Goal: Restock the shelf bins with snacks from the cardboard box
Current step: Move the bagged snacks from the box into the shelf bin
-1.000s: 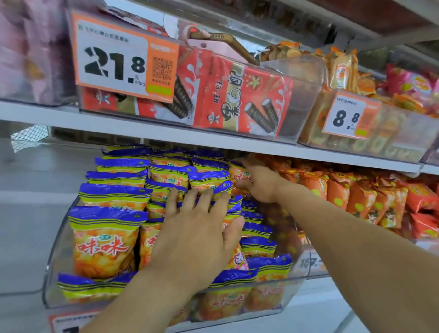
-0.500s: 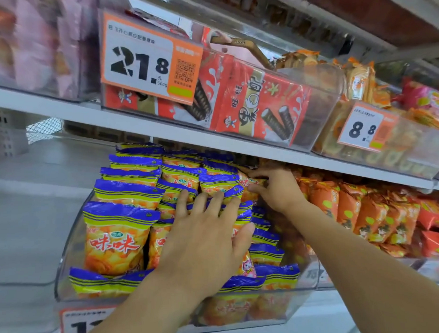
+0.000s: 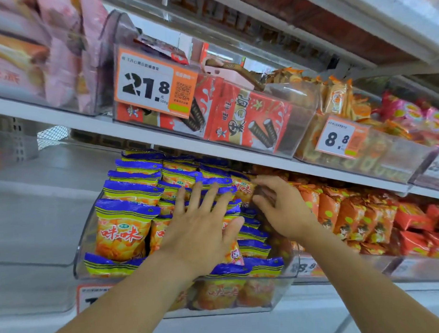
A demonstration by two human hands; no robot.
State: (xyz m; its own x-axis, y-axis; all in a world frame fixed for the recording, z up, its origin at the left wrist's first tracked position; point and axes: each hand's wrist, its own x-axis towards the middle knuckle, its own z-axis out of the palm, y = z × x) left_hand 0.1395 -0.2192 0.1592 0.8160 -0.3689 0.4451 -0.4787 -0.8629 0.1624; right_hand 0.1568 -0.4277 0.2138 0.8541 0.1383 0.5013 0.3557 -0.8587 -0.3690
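Observation:
A clear plastic bin [image 3: 85, 245] on the middle shelf holds several rows of blue-and-yellow snack packs [image 3: 123, 227], standing upright. My left hand [image 3: 203, 231] lies flat on the packs in the middle of the bin, fingers spread and straight. My right hand [image 3: 284, 211] is at the bin's right rear, just under the shelf above; its fingers reach left and touch an orange-faced pack [image 3: 244, 188] in the back row, thumb apart below them. The hand is slightly blurred. The cardboard box is out of view.
The shelf board [image 3: 213, 148] hangs close above the rear packs. On it stand a bin of red wafer-roll packs [image 3: 249, 120] with a 21.8 tag [image 3: 148, 86] and a bin with an 8.8 tag [image 3: 339, 137]. Orange packs [image 3: 352, 211] fill the bin to the right.
My right hand has drawn back a little from the rear packs and its fingers have loosened. My left hand stays flat on the packs. The view has tilted upward.

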